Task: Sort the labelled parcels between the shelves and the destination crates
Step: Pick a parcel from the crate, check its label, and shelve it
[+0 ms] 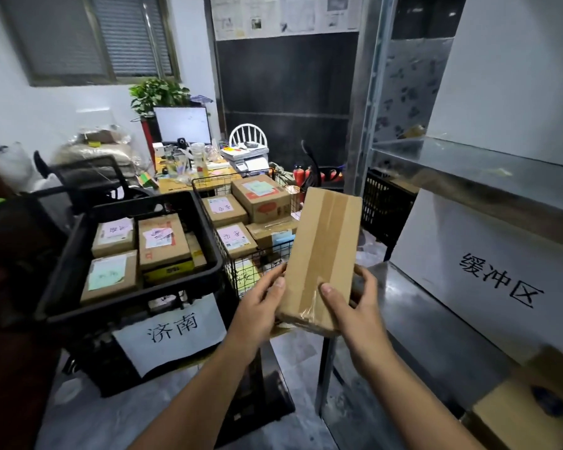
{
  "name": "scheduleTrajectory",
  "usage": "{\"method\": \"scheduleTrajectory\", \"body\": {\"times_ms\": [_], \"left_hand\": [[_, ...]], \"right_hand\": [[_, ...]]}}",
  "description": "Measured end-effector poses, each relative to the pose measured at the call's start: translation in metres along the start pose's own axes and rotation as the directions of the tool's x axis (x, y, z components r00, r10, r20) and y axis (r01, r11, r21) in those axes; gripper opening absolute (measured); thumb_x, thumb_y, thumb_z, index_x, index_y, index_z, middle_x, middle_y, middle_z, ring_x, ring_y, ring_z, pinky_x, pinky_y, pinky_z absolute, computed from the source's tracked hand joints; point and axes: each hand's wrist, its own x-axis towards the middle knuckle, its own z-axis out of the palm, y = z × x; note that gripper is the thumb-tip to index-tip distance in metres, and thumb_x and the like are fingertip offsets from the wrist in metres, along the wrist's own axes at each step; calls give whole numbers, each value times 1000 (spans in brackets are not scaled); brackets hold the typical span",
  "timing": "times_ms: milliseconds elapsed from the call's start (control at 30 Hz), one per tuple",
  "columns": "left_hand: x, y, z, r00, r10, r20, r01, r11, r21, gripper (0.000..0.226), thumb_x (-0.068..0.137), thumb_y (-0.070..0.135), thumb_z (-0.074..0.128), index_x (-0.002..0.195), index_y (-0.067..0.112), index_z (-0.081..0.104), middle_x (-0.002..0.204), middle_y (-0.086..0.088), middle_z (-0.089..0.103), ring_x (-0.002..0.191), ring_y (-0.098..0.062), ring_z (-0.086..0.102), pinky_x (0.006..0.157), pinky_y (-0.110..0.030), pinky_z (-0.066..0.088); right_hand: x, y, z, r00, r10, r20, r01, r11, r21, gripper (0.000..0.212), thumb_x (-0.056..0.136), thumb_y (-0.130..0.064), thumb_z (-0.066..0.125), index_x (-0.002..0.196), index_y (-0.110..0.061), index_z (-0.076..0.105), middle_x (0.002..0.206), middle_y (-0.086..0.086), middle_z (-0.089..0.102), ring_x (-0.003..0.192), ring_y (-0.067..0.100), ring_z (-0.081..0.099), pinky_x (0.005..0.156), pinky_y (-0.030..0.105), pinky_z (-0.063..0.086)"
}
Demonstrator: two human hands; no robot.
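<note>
both hands pinching the box (322,254) by its near end, left hand (260,303) and right hand (354,303), held up between the wire basket (208,190) and the shelf (435,306). risks i see: the face toward me is tape only, no label, so it could get binned wrong; the grip is all at one end, and the glossy tape could slip. plain flat corrugated card, crisp edges. the black crate (137,293) is rigid plastic and nearly full.

A long brown cardboard parcel (322,254) (clear tape down its middle, no label showing) stands tilted at centre, near end lowest, beside the shelves (442,313).
</note>
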Motion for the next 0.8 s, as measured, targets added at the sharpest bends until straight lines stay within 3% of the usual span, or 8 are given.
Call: {"method": "scheduleTrajectory", "body": {"times_ms": [167, 267, 367, 467, 533, 633, 700, 800], "left_hand": [[8, 4, -28, 997, 2, -76, 1, 1000, 31, 33, 98, 31, 59, 125, 49, 57, 129, 11, 61, 114, -8, 61, 93, -34, 55], [7, 5, -39, 991, -42, -130, 49, 998, 44, 55, 88, 47, 67, 140, 43, 47, 137, 8, 49, 113, -7, 56, 88, -33, 57], [7, 5, -53, 991, -96, -89, 88, 992, -92, 72, 76, 55, 71, 140, 47, 41, 134, 8, 53, 109, -12, 62, 90, -37, 56], [10, 2, -70, 993, -66, -100, 54, 992, -114, 70, 71, 54, 80, 129, 57, 42, 129, 8, 61, 113, -19, 64, 92, -46, 56], [12, -2, -85, 988, 0, -155, -3, 1000, -14, 77, 78, 43, 79, 140, 52, 34, 126, 17, 61, 116, -12, 61, 94, -43, 55], [12, 0, -109, 976, 95, -198, -74, 991, 112, 82, 86, 33, 75, 149, 43, 25, 121, 31, 55, 115, -1, 58, 93, -31, 53], [15, 1, -126, 962, 135, -237, -97, 982, 164, 82, 86, 30, 75, 150, 42, 25, 122, 32, 54, 112, 5, 57, 91, -27, 53], [22, -1, -154, 953, 172, -249, -128, 975, 182, 80, 87, 26, 74, 147, 48, 27, 131, 22, 55, 116, -5, 59, 90, -39, 57]], "right_hand": [[8, -5, 13, 990, 137, 40, -141, 909, 392, 44, 97, -24, 65, 134, -36, 45, 118, 5, 70, 85, 24, 75, 57, 38, 58], [13, -4, 25, 989, 132, 71, -150, 879, 452, 42, 98, -23, 62, 135, -34, 46, 122, 5, 69, 82, 20, 75, 58, 39, 58], [16, -4, 38, 980, 139, 141, -190, 858, 477, 31, 100, -25, 58, 127, -37, 50, 106, -1, 77, 82, 22, 75, 67, 49, 61], [22, 2, 57, 988, 96, 121, -137, 909, 394, 23, 104, -25, 53, 120, -40, 53, 109, 1, 74, 89, 25, 72, 72, 47, 59], [29, 7, 72, 998, 1, 68, -13, 983, 182, 26, 106, -23, 50, 117, -47, 53, 122, 0, 64, 101, 23, 69, 82, 50, 60], [36, 8, 96, 990, -124, 70, 130, 988, -79, 28, 108, -28, 45, 119, -50, 57, 130, -14, 55, 116, 3, 57, 103, 45, 51], [41, 4, 111, 990, -116, 82, 124, 988, -95, 24, 106, -42, 44, 122, -49, 60, 131, -17, 55, 119, -4, 53, 109, 40, 46], [52, -3, 135, 981, -8, 194, 10, 1000, -9, 51, 90, -67, 45, 136, -46, 56, 135, -14, 61, 121, 5, 59, 100, 41, 54]]}}
